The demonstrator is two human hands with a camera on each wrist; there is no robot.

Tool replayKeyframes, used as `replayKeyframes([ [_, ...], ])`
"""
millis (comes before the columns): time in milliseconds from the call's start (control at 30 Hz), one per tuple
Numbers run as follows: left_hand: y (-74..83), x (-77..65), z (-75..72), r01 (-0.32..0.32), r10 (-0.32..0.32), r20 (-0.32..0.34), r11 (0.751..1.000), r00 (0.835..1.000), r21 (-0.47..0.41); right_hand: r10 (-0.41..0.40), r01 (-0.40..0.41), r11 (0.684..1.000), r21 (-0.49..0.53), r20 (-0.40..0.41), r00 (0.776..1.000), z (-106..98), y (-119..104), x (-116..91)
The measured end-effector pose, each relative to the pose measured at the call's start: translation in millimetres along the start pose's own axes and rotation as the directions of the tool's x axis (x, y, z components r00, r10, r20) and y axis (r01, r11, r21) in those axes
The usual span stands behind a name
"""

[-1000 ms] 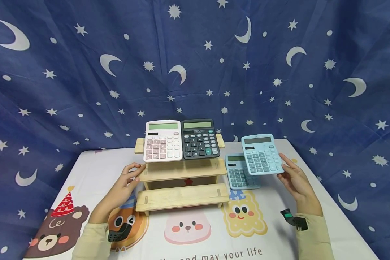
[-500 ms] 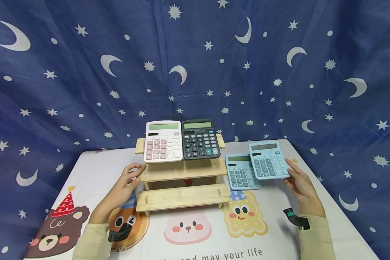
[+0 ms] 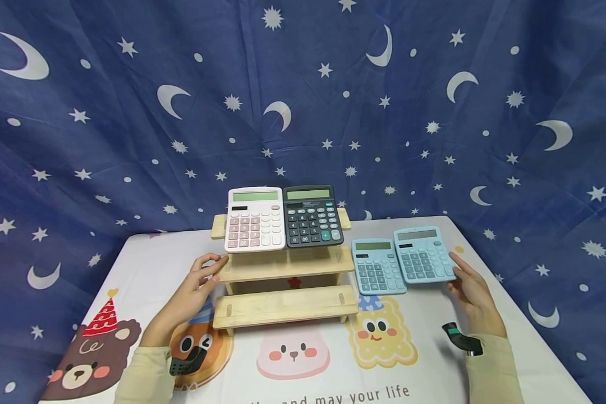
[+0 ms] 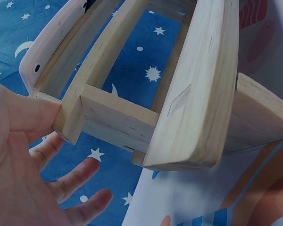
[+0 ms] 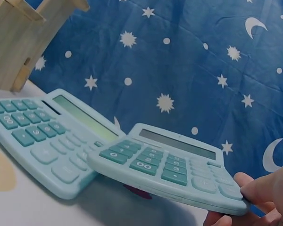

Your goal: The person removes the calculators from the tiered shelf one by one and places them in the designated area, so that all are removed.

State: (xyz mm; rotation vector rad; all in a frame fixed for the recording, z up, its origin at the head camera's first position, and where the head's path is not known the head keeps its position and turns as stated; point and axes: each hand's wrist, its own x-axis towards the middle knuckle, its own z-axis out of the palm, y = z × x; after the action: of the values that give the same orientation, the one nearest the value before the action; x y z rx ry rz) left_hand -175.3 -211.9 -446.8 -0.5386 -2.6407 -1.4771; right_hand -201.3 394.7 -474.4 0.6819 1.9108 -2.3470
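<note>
My right hand (image 3: 472, 294) grips the lower right corner of a light blue calculator (image 3: 424, 255), thumb on top and fingers beneath. In the right wrist view that calculator (image 5: 160, 165) slants, its held end raised above the white cloth. Beside its left edge a second light blue calculator (image 3: 379, 266) lies on the table. My left hand (image 3: 194, 294) holds the left end of the middle board of a stepped wooden shelf (image 3: 285, 306); in the left wrist view its thumb (image 4: 33, 113) presses the board's end and the lower fingers spread loosely.
A white calculator with pink keys (image 3: 255, 219) and a black calculator (image 3: 313, 216) lean side by side on the shelf's top tier. A cartoon-printed cloth (image 3: 293, 387) covers the table, and a blue star-patterned curtain (image 3: 303, 112) hangs behind.
My right hand has moved the light blue calculator right and down, from overlapping the other blue one to beside it. The left hand stays at the shelf.
</note>
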Motion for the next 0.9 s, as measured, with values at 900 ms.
replayKeyframes([
  [900,-2.1,0.3,1.5,0.018,-0.018,0.014,1.000,1.000,0.017,0.093,-0.106,0.992,-0.064,-0.176,0.980,-1.2,16.7,12.1],
])
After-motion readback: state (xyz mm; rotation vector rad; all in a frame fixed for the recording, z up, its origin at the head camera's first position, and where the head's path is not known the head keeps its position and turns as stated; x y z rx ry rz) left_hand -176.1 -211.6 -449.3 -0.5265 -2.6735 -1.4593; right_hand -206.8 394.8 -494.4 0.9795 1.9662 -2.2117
